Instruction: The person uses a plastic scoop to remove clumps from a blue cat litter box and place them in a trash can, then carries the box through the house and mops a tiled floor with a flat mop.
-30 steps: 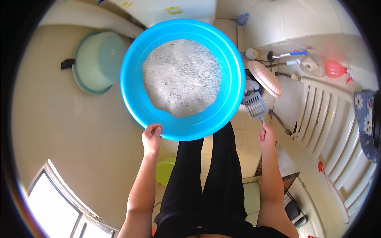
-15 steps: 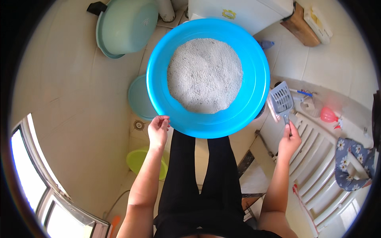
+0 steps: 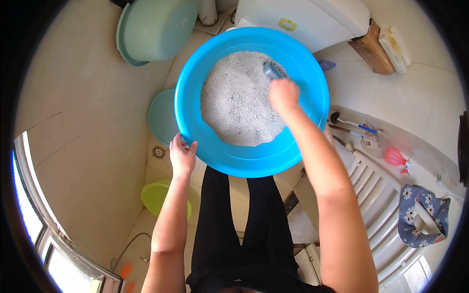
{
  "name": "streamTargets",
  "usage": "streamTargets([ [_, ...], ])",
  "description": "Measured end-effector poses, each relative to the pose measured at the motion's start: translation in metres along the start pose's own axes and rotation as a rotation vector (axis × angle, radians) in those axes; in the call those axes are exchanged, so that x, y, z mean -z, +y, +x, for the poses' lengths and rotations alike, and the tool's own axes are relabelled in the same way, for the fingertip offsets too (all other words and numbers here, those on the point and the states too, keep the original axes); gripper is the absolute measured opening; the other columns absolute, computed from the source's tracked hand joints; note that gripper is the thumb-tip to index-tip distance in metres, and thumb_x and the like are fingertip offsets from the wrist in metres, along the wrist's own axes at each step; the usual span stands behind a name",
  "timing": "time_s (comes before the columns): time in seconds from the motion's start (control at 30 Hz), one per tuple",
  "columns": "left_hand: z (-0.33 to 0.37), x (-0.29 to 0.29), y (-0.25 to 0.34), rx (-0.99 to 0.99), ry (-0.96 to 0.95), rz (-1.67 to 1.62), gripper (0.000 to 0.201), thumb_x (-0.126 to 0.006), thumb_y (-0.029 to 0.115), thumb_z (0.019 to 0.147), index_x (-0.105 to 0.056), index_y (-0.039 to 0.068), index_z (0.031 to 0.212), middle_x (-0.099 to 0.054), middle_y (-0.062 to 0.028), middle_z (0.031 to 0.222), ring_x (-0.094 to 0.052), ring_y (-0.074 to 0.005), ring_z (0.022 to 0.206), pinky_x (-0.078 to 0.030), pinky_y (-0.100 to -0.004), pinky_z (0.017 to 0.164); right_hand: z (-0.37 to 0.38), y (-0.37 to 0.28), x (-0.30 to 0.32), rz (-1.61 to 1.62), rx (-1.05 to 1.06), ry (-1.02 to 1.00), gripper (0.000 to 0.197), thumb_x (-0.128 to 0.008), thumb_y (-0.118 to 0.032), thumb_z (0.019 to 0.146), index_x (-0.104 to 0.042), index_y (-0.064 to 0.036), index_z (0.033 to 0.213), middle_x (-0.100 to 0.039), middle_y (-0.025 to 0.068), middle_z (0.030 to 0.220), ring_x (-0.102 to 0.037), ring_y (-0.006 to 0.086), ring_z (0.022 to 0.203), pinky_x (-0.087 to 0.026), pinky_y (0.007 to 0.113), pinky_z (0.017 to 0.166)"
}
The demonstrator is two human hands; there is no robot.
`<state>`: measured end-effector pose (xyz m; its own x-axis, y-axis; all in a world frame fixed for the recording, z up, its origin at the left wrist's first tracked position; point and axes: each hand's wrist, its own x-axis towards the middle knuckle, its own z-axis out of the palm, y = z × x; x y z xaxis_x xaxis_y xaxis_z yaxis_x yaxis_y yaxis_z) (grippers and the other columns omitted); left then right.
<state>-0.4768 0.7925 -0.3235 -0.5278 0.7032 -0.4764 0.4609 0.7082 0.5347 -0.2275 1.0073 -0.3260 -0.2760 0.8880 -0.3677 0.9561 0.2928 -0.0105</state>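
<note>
A large round blue basin holds grey-white cat litter with an uneven, grainy surface. Over the right part of the litter, my right hand is closed round a grey slotted litter scoop. The scoop is tilted, its head at the litter near the basin's right wall; how deep it sits I cannot tell. My left hand is at the basin's near left rim, thumb on the rim's edge and fingers against its outer side.
Pale green basins stand far left, and another lies partly under the blue one. A lime-green basin is near my left forearm. To the right are a white slatted chair, a flowered cloth bag and a red spray bottle.
My right hand has brought the scoop leftward from beside the basin into the litter. My left hand has shifted slightly down and left along the rim.
</note>
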Motion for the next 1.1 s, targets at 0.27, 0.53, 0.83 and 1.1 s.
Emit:
streamTargets([
  [0.27, 0.005, -0.003, -0.002, -0.046, 0.048, 0.121, 0.047, -0.067, 0.008, 0.070, -0.052, 0.000, 0.114, -0.050, -0.0106, 0.084, -0.053, -0.0237, 0.071, -0.047, -0.0351, 0.067, -0.086, -0.032, -0.037, 0.061, 0.184, 0.058, 0.028, -0.048, -0.008, 0.079, -0.060, 0.0039, 0.101, -0.063, 0.0109, 0.066, -0.063, 0.0239, 0.055, -0.049, 0.037, 0.046],
  [0.53, 0.007, 0.002, -0.005, -0.068, 0.044, 0.102, 0.044, -0.067, 0.007, 0.069, -0.055, -0.001, 0.110, -0.051, -0.0098, 0.081, -0.054, -0.0217, 0.067, -0.047, -0.0337, 0.065, -0.098, 0.029, -0.005, 0.377, 0.120, 0.257, 0.022, -0.055, -0.008, 0.078, -0.067, -0.0121, 0.095, -0.062, 0.0135, 0.067, -0.060, 0.0306, 0.058, -0.047, 0.043, 0.053],
  [0.83, 0.011, 0.001, -0.009, -0.067, -0.028, 0.131, 0.052, -0.070, 0.008, 0.068, -0.052, -0.005, 0.115, -0.054, -0.0117, 0.083, -0.055, -0.0230, 0.070, -0.047, -0.0341, 0.067, 0.021, 0.075, 0.051, -0.053, -0.087, -0.054, 0.017, -0.053, -0.013, 0.081, -0.067, -0.0042, 0.084, -0.064, 0.0196, 0.085, -0.063, 0.0353, 0.080, -0.050, 0.043, 0.071],
  [1.1, 0.007, 0.005, -0.001, -0.043, -0.014, 0.077, 0.053, -0.071, 0.007, 0.067, -0.051, -0.007, 0.115, -0.053, -0.0107, 0.080, -0.054, -0.0235, 0.070, -0.047, -0.0345, 0.066, -0.024, 0.083, -0.004, -0.101, -0.203, -0.203, 0.019, -0.051, -0.012, 0.078, -0.068, -0.0047, 0.084, -0.065, 0.0198, 0.092, -0.063, 0.0359, 0.087, -0.051, 0.044, 0.073],
])
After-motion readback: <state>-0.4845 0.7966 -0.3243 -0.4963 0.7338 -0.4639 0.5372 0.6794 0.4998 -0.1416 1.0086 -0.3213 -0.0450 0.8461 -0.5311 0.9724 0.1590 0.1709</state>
